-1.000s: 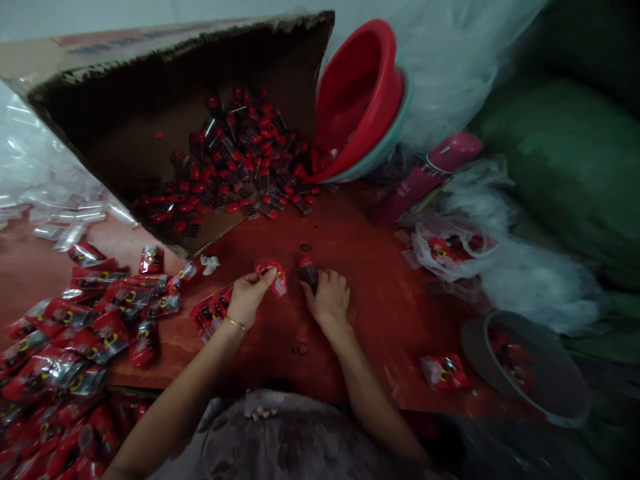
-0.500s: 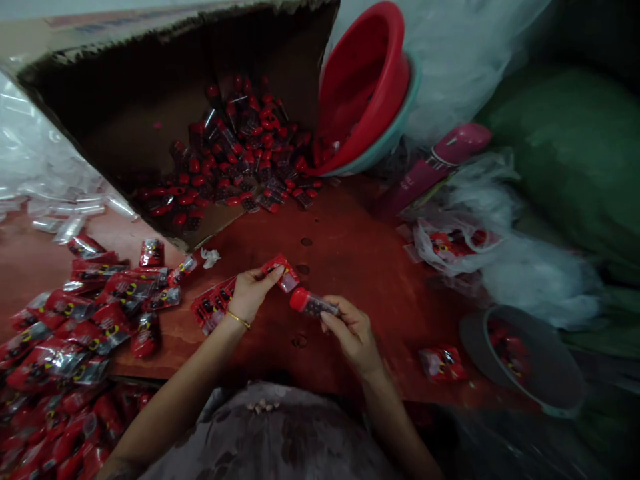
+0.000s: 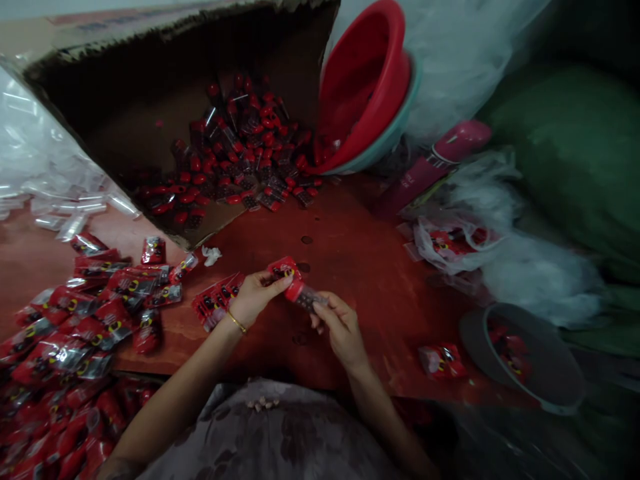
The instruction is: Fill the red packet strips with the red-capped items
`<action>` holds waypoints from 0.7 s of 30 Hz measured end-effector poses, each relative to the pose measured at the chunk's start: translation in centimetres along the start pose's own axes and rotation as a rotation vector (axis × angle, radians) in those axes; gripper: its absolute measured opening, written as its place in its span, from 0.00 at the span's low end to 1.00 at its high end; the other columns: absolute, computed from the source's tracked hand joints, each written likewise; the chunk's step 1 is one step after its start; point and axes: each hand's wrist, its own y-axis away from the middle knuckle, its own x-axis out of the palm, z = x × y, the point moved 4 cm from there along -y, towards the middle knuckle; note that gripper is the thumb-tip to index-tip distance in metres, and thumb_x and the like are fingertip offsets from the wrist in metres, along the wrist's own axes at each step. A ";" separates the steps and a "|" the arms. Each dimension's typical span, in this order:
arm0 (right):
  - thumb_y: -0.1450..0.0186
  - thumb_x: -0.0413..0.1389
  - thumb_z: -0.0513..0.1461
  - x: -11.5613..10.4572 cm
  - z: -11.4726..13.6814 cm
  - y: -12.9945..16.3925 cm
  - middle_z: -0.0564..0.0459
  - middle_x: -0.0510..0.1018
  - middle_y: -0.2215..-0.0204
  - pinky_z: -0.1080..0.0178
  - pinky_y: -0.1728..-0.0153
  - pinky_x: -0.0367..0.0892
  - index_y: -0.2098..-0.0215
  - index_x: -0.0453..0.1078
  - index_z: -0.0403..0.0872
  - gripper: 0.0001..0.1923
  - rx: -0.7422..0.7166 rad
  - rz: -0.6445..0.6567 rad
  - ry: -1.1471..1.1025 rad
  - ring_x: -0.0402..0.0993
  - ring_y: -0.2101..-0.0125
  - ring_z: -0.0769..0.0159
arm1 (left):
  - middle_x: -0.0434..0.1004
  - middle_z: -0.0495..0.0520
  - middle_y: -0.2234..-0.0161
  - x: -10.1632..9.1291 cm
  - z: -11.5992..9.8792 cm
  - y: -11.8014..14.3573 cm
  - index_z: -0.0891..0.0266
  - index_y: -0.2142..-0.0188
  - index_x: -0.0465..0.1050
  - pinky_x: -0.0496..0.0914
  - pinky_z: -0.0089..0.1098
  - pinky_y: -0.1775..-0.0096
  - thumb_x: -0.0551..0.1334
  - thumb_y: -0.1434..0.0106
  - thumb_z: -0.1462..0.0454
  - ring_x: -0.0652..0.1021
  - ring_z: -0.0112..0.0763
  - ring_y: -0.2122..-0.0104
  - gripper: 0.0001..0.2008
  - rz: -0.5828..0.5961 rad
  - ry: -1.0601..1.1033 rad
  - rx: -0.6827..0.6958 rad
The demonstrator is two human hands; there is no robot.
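My left hand (image 3: 253,299) pinches a small red printed plastic wrapper (image 3: 281,267) between thumb and fingers. In my right hand (image 3: 341,328) is a clear tube with a red cap (image 3: 306,297), dark small contents showing through its wall. The capped end is at the wrapper's lower edge; whether it is inside cannot be made out. Beside my left wrist lies a fanned stack of flat red wrappers (image 3: 213,303) on the reddish table (image 3: 370,260).
A tipped cardboard box (image 3: 115,87) holds many red-capped tubes (image 3: 250,147). Wrapped red tubes (image 3: 100,307) pile up at left. A red basin (image 3: 385,60), a pink thermos (image 3: 440,160), a plastic bag (image 3: 445,253), a red packet (image 3: 443,361) and a grey tub (image 3: 473,343) are at right.
My right hand has moved left and slightly up, bringing the tube's red cap against the wrapper. My left hand has shifted slightly right and keeps its pinch on the wrapper.
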 end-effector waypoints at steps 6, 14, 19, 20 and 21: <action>0.37 0.51 0.45 0.6 -0.2 -0.4 0.59 0.70 0.80 0.71 0.82 0.58 0.62 0.67 0.45 0.12 -0.022 -0.059 0.077 0.61 0.84 0.75 | 0.72 0.48 0.80 0.6 1.3 0.3 0.66 0.75 0.77 0.56 0.25 0.78 0.71 0.60 0.52 0.63 0.19 0.83 0.19 -0.042 0.071 -0.015; 0.35 0.48 0.45 1.7 -0.9 0.2 0.56 0.73 0.76 0.70 0.82 0.59 0.62 0.65 0.46 0.11 -0.066 -0.190 0.136 0.61 0.84 0.75 | 0.74 0.51 0.77 1.5 2.4 1.0 0.66 0.75 0.74 0.62 0.27 0.73 0.70 0.58 0.53 0.69 0.23 0.78 0.18 -0.115 0.250 0.013; 0.35 0.48 0.45 2.1 -0.9 -0.1 0.57 0.74 0.78 0.70 0.82 0.59 0.63 0.66 0.46 0.11 -0.046 -0.130 0.087 0.61 0.84 0.75 | 0.72 0.47 0.79 1.3 2.1 0.3 0.66 0.73 0.75 0.56 0.25 0.79 0.70 0.56 0.54 0.63 0.18 0.83 0.17 -0.119 0.237 -0.005; 0.35 0.48 0.45 2.2 -1.0 -0.2 0.57 0.73 0.78 0.70 0.83 0.58 0.64 0.66 0.46 0.12 -0.033 -0.119 0.055 0.60 0.85 0.76 | 0.73 0.48 0.78 1.2 2.1 0.2 0.65 0.73 0.75 0.58 0.24 0.78 0.70 0.57 0.55 0.65 0.19 0.82 0.17 -0.116 0.246 -0.008; 0.35 0.48 0.46 2.3 -1.1 -0.3 0.56 0.73 0.78 0.70 0.83 0.57 0.65 0.66 0.46 0.12 -0.019 -0.112 0.021 0.60 0.85 0.76 | 0.75 0.49 0.76 1.2 2.1 0.2 0.65 0.72 0.75 0.59 0.24 0.77 0.71 0.58 0.56 0.66 0.19 0.81 0.17 -0.103 0.250 -0.010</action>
